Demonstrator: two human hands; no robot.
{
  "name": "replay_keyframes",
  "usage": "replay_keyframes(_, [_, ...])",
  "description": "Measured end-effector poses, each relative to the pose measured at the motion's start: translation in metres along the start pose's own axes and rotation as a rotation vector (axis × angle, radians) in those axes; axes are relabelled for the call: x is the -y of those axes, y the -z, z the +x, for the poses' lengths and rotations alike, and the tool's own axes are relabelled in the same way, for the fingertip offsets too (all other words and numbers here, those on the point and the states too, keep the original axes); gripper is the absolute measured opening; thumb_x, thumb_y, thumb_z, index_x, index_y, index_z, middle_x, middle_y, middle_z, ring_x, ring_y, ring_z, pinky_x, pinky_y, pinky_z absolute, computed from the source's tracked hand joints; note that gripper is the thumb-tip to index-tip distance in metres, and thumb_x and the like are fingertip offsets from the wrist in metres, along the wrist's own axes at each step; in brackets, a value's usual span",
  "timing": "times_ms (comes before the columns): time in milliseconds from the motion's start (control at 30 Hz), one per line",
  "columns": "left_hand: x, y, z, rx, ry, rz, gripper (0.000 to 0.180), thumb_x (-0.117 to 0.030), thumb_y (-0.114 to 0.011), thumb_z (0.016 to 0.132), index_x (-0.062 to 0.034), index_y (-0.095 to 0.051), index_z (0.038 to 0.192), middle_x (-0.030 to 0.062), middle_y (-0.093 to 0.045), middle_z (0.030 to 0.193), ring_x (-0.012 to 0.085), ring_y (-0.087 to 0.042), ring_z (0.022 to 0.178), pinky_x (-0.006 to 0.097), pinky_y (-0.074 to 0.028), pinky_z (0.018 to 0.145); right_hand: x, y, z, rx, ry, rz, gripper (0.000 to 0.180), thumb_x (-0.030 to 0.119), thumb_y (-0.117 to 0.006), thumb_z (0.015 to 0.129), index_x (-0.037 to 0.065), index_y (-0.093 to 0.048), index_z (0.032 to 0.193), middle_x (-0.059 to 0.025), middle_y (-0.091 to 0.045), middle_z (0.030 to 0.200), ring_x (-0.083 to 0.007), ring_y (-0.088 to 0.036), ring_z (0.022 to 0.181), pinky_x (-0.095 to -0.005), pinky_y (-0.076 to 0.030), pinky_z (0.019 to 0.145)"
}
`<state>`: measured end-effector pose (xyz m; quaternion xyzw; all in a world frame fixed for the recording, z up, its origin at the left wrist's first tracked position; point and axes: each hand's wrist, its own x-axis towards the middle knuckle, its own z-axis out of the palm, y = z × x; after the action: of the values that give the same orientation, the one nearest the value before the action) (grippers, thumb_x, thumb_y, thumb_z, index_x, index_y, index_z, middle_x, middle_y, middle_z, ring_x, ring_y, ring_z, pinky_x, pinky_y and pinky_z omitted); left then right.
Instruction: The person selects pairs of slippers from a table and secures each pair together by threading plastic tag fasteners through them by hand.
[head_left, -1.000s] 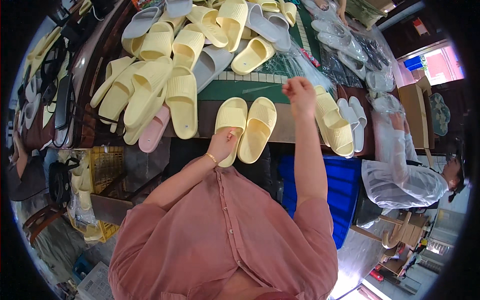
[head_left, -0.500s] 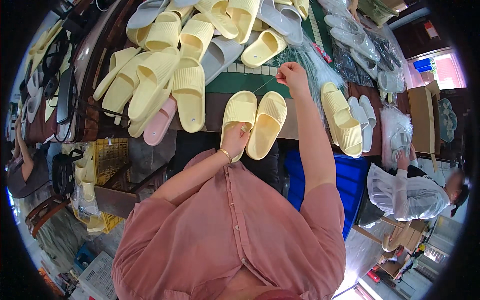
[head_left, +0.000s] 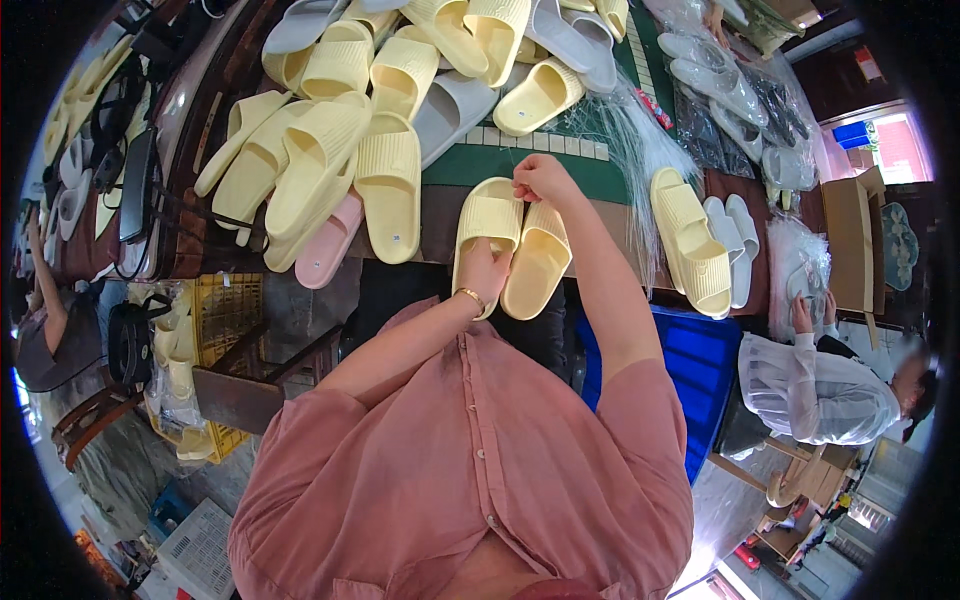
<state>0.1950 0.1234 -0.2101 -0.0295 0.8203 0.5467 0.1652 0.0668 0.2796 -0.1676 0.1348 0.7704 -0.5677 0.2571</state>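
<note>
The head view showed the left hand (head_left: 484,270) in a closed grip on the heel end of a pale yellow slipper (head_left: 487,225), thumb and fingers wrapped over its near edge, a bracelet at the wrist. The right hand (head_left: 540,178) was pinched shut at the toe end of the pair, its fingertips pressed together over the strap of the second slipper (head_left: 538,262); whether it held something thin there was too small to tell. Both slippers lay side by side, touching, at the near edge of the counter (head_left: 440,215), their heels hanging just past it.

To do this well, I judged the left hand should keep the pair pressed flat and aligned while the right worked at the straps, so neither slid off the edge. A heap of yellow slippers (head_left: 330,150) lay toward the far left of the counter, a bundle of clear strands (head_left: 625,140) just right of the hands, and another yellow pair (head_left: 690,240) beyond that.
</note>
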Motion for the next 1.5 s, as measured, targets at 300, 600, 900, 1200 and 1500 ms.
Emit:
replay_keyframes(300, [0.001, -0.002, 0.014, 0.049, 0.152, -0.366, 0.022, -0.017, -0.057, 0.08, 0.0019, -0.059, 0.069, 0.0026, -0.055, 0.057, 0.0097, -0.049, 0.048, 0.028, -0.038, 0.046, 0.001, -0.001, -0.012, 0.055, 0.067, 0.001, 0.006, 0.009, -0.057, 0.078, 0.004, -0.056, 0.082, -0.0048, -0.063, 0.074, -0.0089, -0.056, 0.057, -0.0195, -0.04, 0.047])
replay_keyframes(600, [-0.017, 0.011, 0.01, 0.159, 0.209, -0.442, 0.02, -0.013, -0.056, 0.077, -0.004, -0.055, 0.059, -0.0027, -0.048, 0.053, 0.0067, -0.04, 0.046, 0.025, -0.031, 0.043, 0.002, -0.005, -0.013, 0.057, 0.111, -0.047, 0.008, 0.007, -0.057, 0.077, 0.003, -0.057, 0.084, -0.0041, -0.062, 0.074, -0.0084, -0.055, 0.057, -0.02, -0.041, 0.048])
replay_keyframes(900, [-0.025, 0.013, 0.011, 0.158, 0.337, -0.47, 0.019, -0.015, -0.054, 0.075, -0.0107, -0.047, 0.058, -0.0041, -0.041, 0.051, 0.0055, -0.032, 0.036, 0.022, -0.022, 0.033, 0.011, 0.033, -0.046, 0.079, 0.313, 0.252, 0.012, 0.009, -0.058, 0.079, 0.007, -0.06, 0.09, 0.0022, -0.058, 0.076, -0.0052, -0.049, 0.062, -0.0191, -0.039, 0.052])
replay_keyframes(1200, [-0.03, 0.027, 0.009, 0.214, 0.443, -0.458, 0.024, -0.021, -0.045, 0.08, -0.0095, -0.046, 0.058, 0.0001, -0.045, 0.051, 0.0083, -0.036, 0.037, 0.023, -0.026, 0.034, -0.008, 0.037, -0.13, 0.486, 0.125, 0.156, 0.01, 0.006, -0.057, 0.077, 0.001, -0.062, 0.084, -0.0015, -0.058, 0.069, -0.0059, -0.051, 0.057, -0.0169, -0.039, 0.05])
replay_keyframes(1500, [-0.017, 0.028, 0.02, 0.196, 0.5, -0.601, 0.02, -0.019, -0.038, 0.082, -0.0049, -0.051, 0.076, 0.0057, -0.055, 0.063, 0.0154, -0.055, 0.05, 0.024, -0.04, 0.04, -0.043, 0.072, -0.147, 0.225, -0.031, -0.081, 0.01, 0.007, -0.062, 0.073, 0.003, -0.062, 0.082, -0.0023, -0.058, 0.071, -0.0083, -0.052, 0.058, -0.0203, -0.043, 0.052])
